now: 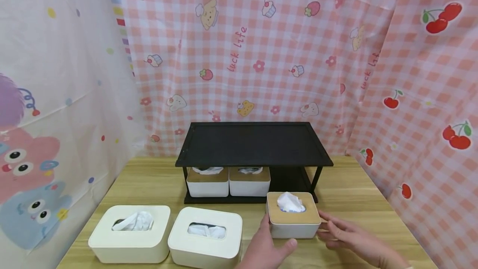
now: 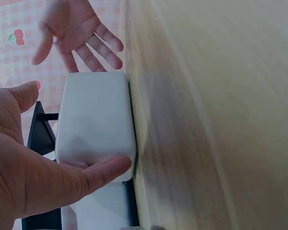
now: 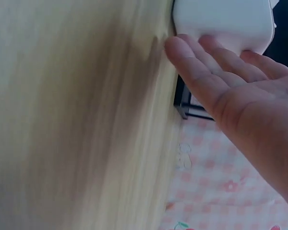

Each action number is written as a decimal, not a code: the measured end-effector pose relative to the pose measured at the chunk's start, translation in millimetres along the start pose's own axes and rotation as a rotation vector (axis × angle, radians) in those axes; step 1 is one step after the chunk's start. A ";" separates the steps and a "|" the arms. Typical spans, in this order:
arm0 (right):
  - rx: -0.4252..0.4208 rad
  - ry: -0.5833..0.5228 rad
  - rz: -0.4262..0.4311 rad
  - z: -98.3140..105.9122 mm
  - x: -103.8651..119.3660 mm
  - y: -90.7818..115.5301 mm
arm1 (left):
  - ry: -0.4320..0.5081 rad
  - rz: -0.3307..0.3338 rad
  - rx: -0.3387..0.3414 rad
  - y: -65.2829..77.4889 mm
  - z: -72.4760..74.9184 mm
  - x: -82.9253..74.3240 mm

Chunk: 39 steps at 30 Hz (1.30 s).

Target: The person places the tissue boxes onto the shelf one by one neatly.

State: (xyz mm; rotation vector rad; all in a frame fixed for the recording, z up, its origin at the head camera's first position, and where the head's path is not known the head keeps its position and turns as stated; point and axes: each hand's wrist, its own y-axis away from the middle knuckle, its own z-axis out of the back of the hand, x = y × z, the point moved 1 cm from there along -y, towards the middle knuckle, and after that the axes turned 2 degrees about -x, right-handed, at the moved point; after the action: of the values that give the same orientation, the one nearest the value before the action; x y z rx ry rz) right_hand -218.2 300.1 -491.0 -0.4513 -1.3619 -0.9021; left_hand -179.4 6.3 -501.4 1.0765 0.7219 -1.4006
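A white tissue box with a wood-coloured lid (image 1: 294, 216) sits on the table in front of the black rack, a tissue poking from its slot. At its left side is my left hand (image 1: 264, 247), fingers extended along the wall and thumb held apart toward the front. On the opposite side my right hand (image 1: 345, 235) has its fingertips right at the box wall, fingers fairly straight. The left wrist view shows the box's white wall (image 2: 98, 120) between both hands. In the right wrist view, the right fingers (image 3: 197, 76) reach the box's side from below.
The low black rack (image 1: 254, 144) stands at the back, with two similar wood-lidded boxes (image 1: 207, 188) side by side on its lower shelf, left and middle. Two larger cream tissue boxes (image 1: 130, 235) stand at the front left. Patterned curtains (image 1: 239, 53) enclose the wooden table (image 1: 354, 186).
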 end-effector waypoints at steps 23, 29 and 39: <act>-0.059 -0.199 0.049 -24.0 -11.5 -14.6 | 0.081 -0.031 -0.054 0.7 7.2 9.6; -0.171 -0.139 0.054 -30.8 -8.5 -17.4 | 0.083 -0.063 -0.034 -2.4 9.4 14.3; -0.276 -0.035 0.052 -38.0 -4.9 -20.1 | 0.156 -0.079 -0.001 -5.7 11.3 18.4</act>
State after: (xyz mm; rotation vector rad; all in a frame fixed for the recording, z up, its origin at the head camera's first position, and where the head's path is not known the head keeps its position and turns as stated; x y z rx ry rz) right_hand -209.2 261.1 -507.5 -0.7129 -1.2558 -1.0478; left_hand -185.4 -10.6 -514.6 1.1764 0.8865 -1.3929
